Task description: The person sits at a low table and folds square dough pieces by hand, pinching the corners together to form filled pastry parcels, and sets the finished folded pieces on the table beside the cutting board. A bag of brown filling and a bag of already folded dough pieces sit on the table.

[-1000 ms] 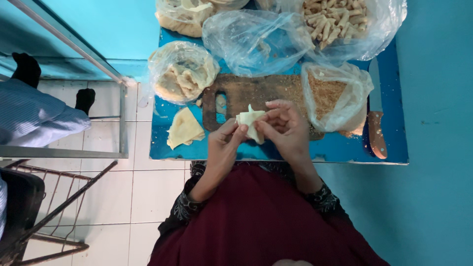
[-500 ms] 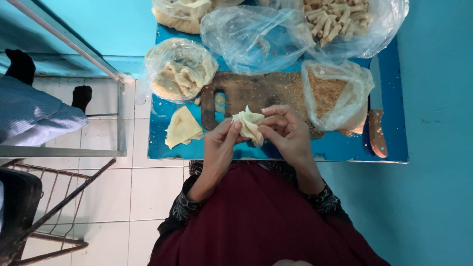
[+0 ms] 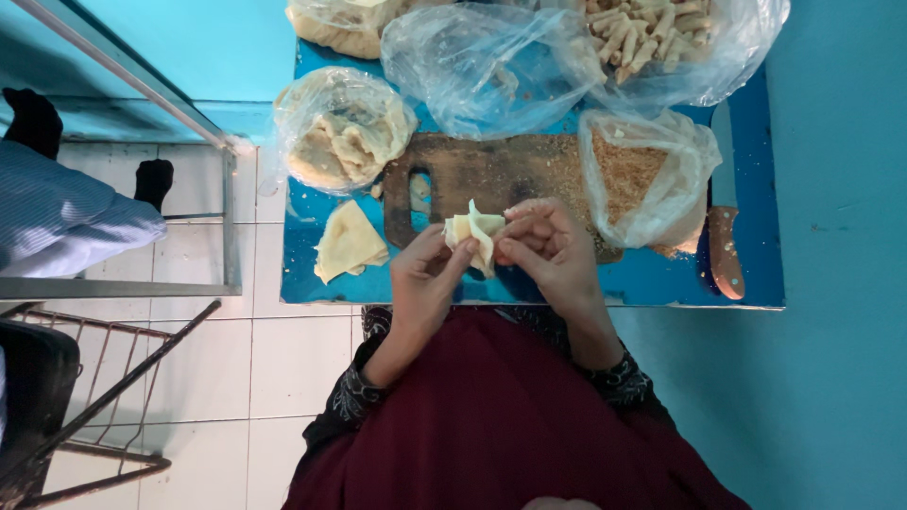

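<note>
Head view. My left hand (image 3: 427,279) and right hand (image 3: 553,253) both pinch a pale pastry wrapper (image 3: 472,232) between them, fingertips closed on its folded edges, just above the near edge of the blue table (image 3: 661,288). Wooden board (image 3: 491,175) just beyond my hands. Spare wrapper (image 3: 348,242) lies left of my left hand. Bag of crumbs (image 3: 647,179) beyond my right hand. Knife handle (image 3: 726,253) farther right.

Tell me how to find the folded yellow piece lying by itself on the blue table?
Start at the blue table and find the dark wooden board in its middle. Left of the board, below the bag of wrappers, lies a loose wrapper. It alone lies bare on the table, outside any bag or hand.
</note>
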